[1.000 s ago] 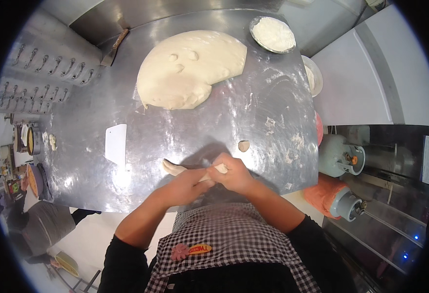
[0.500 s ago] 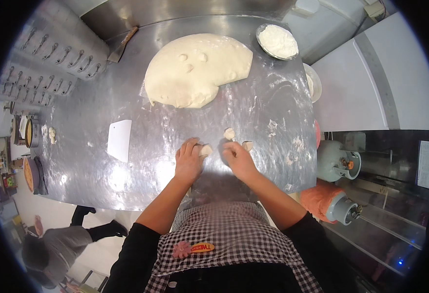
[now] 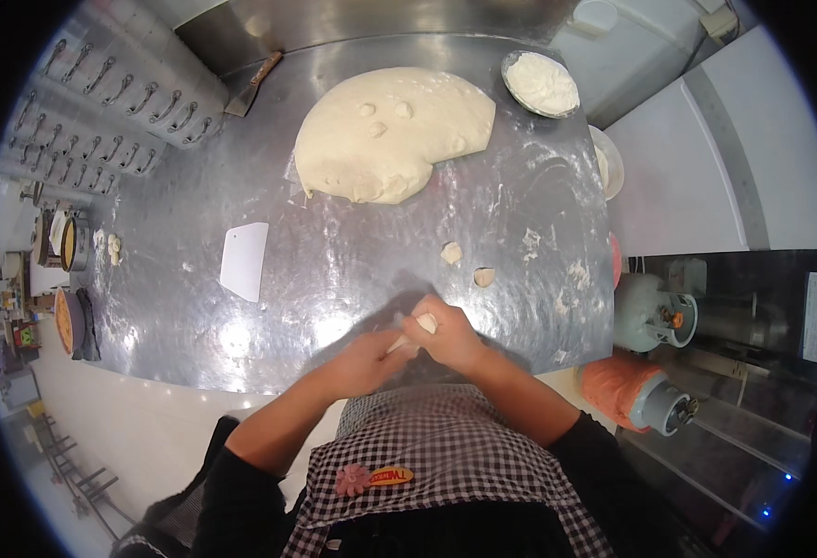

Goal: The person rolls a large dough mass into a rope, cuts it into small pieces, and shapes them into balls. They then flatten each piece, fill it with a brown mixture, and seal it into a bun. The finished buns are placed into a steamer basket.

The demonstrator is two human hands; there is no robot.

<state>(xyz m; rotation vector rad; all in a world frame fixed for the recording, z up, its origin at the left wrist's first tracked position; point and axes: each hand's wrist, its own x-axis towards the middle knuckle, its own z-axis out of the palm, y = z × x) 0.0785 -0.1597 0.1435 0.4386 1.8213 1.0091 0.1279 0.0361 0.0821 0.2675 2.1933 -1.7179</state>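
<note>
Close to the front edge of the steel table [image 3: 352, 251], my two hands meet over a small piece of dough [image 3: 426, 323]. My right hand [image 3: 449, 337] is closed round it, and a pale bit of the dough shows at the thumb. My left hand [image 3: 371, 361] presses against the right from the left side, slightly blurred, its fingers round the dough's lower end. Two small dough lumps lie just beyond: a pale lump [image 3: 451, 252] and a rounder lump [image 3: 484, 277]. Farther back spreads a large slab of dough [image 3: 385, 139] with several small bits on top.
A white scraper [image 3: 244, 261] lies left of my hands. At the back are a wooden-handled scraper [image 3: 255, 84] and a bowl of flour [image 3: 540, 84]. Gas cylinders [image 3: 650, 312] stand off the right side. Behind my left arm a person's dark sleeve [image 3: 178, 488] shows.
My hands have come together and drawn back toward the table's front edge, with a dough piece between them. The person at lower left has come closer behind my left arm.
</note>
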